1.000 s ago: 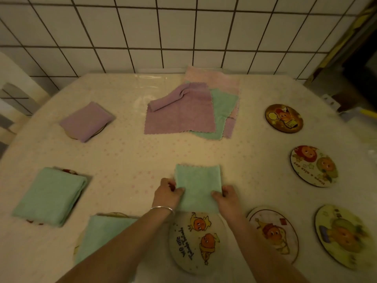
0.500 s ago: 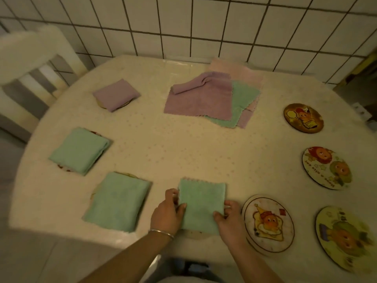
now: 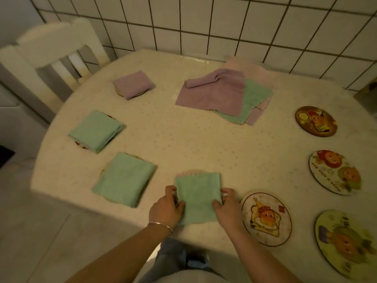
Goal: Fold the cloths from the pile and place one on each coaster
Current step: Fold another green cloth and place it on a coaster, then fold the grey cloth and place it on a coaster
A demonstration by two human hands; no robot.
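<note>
Your left hand (image 3: 166, 209) and right hand (image 3: 227, 209) still pinching the folded soft green cloth (image 3: 197, 198) with curled fingers, cloth now covering the round coaster (image 3: 190, 172) near the tabletop (image 3: 193, 144) edge

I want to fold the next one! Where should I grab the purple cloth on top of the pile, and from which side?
Take the purple cloth by its two near corners, along the zigzag edge facing you, one hand on each, reaching from the front. That edge lies flat and free on the table, while the far left corner is already rolled over. It overlaps the green cloth below, so lift gently.
</note>
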